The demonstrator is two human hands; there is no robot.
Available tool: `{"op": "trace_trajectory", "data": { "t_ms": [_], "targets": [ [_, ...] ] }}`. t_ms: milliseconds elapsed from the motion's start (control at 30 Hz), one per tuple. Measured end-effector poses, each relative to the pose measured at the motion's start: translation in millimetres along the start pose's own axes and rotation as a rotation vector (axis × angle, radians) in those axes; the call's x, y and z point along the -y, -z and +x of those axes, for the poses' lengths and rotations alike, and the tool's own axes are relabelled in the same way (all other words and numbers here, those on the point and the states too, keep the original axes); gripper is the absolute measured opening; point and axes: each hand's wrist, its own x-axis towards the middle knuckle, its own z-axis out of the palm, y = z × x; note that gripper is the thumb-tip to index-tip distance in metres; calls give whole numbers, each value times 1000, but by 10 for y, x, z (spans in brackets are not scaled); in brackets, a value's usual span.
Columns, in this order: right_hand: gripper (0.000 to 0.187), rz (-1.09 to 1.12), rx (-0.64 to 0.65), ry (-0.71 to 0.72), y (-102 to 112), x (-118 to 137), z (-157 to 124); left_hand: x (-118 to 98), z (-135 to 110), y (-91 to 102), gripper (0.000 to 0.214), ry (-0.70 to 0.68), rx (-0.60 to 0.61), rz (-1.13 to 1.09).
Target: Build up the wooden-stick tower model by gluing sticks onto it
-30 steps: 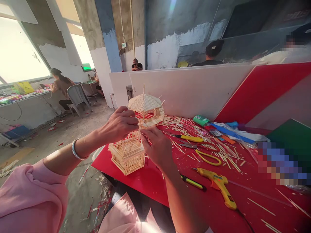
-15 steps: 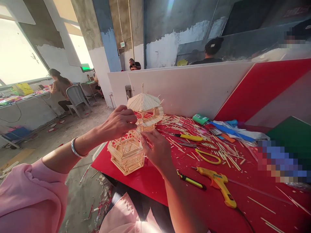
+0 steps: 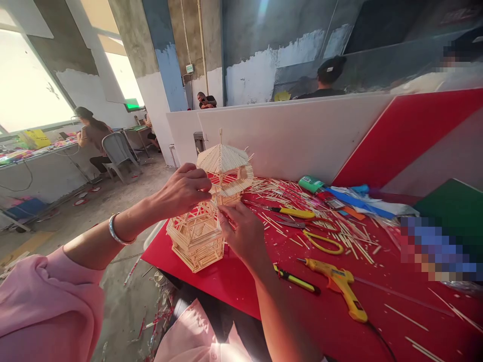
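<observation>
A small pavilion model made of thin wooden sticks point(image 3: 206, 221) stands near the corner of a red table point(image 3: 339, 322). It has a pointed roof and a latticed, many-sided base. My left hand point(image 3: 183, 189) pinches the model's middle section, just under the roof, fingers closed on the sticks. My right hand point(image 3: 241, 229) is closed against the same spot from the right side, fingertips pressed to a thin upright stick. A silver bangle point(image 3: 115, 231) circles my left wrist.
Several loose sticks point(image 3: 332, 226) lie scattered over the table. A yellow glue gun point(image 3: 339, 286), yellow-handled scissors point(image 3: 320, 241), a yellow cutter point(image 3: 296, 281) and pliers point(image 3: 290, 212) lie to the right. White and red boards point(image 3: 302, 136) stand behind. Other people sit at distant tables.
Both hands stay pinched on the model's middle. The view has shifted slightly; the model and my hands sit a little higher and further left in the picture.
</observation>
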Motion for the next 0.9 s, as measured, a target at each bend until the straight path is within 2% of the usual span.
{"op": "trace_trajectory", "data": {
  "t_ms": [600, 800, 900],
  "targets": [
    [21, -1, -22, 22, 18, 14, 0, -32, 36, 49, 18, 1, -28, 3],
    [21, 89, -54, 80, 118, 113, -79, -155, 15, 212, 17, -23, -75, -17],
    [19, 212, -79, 49, 118, 212, -143, -234, -58, 341, 17, 48, -119, 7]
  ]
}}
